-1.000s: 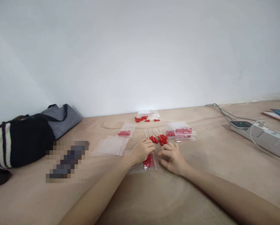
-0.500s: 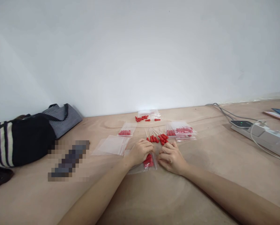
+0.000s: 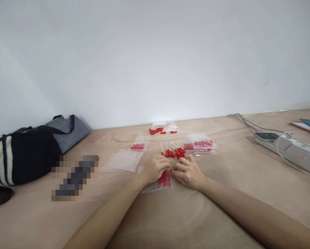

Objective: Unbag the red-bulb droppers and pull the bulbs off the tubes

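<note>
My left hand (image 3: 156, 168) and my right hand (image 3: 187, 171) rest close together on a wooden table (image 3: 222, 193), both with fingers curled. They pinch the top edge of a small clear plastic bag (image 3: 161, 181) holding red-tipped sticks. Just beyond my fingers lies a loose fan of red-tipped sticks (image 3: 173, 151). The fingertips of both hands nearly touch over the bag's opening.
Filled clear bags (image 3: 200, 143) lie at the right, a smaller one (image 3: 139, 143) and empty bags (image 3: 123, 160) at the left. Loose red caps (image 3: 158, 130) lie near the wall. A striped bag (image 3: 30, 148) sits far left, a power strip with cables (image 3: 287, 148) far right.
My right hand has slid slightly left toward my left hand along the bag's top. The left hand has hardly moved.
</note>
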{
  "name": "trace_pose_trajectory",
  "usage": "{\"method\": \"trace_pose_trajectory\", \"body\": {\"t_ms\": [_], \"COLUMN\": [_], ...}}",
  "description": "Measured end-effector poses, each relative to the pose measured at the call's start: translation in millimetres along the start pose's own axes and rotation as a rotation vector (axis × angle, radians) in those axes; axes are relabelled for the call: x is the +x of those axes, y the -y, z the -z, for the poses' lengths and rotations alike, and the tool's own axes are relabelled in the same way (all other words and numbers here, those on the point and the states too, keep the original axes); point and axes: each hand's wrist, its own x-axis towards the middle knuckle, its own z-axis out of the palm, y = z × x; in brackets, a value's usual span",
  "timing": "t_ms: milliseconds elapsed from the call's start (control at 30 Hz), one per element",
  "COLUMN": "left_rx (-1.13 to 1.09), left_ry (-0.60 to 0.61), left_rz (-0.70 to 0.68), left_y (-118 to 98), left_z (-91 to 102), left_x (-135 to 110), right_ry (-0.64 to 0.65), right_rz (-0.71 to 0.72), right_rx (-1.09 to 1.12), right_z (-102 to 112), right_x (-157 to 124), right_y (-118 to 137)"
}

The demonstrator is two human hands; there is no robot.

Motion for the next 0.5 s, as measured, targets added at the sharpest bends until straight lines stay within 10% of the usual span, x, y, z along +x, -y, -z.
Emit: {"method": "trace_pose_trajectory", "body": {"t_ms": [500], "left_rx": [0.277], "left_ry": [0.01], "left_rz": [-0.218], "left_y": [6.2], "left_z": [1.5], "left_x": [-2.2], "right_ry": [0.007], "right_rz": [0.193], "right_rx": [-0.116], "right_z": [-6.8], "right_x": [3.6], "right_y": [-0.6]}}
